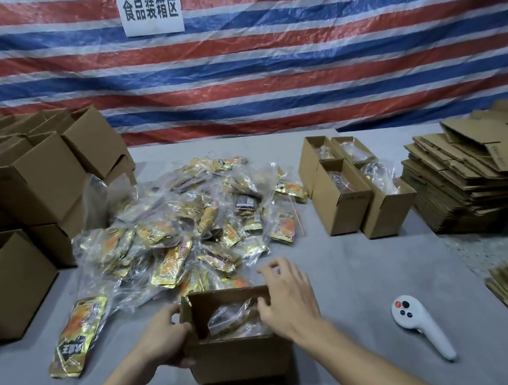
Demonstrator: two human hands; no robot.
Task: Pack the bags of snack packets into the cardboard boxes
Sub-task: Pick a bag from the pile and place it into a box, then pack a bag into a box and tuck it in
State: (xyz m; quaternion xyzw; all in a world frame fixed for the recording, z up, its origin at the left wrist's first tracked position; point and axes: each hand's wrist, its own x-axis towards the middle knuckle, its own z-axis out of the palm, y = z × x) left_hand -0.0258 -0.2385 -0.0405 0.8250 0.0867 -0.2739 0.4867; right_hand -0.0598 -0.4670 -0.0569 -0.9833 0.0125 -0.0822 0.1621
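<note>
Stacked along the left edge of the grey table (342,284): open cardboard boxes (25,190), plain brown and unprinted. Just right of them, a lone gold packet (78,339) lying flat, black characters on it too blurred to read. Behind it, spreading toward the far side, a loose heap of crinkled clear bags (191,221) stuffed with gold-and-orange packets. Near centre, one open box (237,353) with a clear bag (235,318) inside; left hand (165,339) gripping its left wall, fingers curled over the rim; right hand (286,298) at the right rim, fingers loosely bent, touching the bag. Bare table to the right, broken only by a white handheld controller (422,327). Farther right, four filled boxes (344,185) standing touching, then flattened cardboard (474,172) piled high at the right edge. On the striped tarpaulin (293,64) behind, a paper sign (149,8) reading "食品装箱区".
</note>
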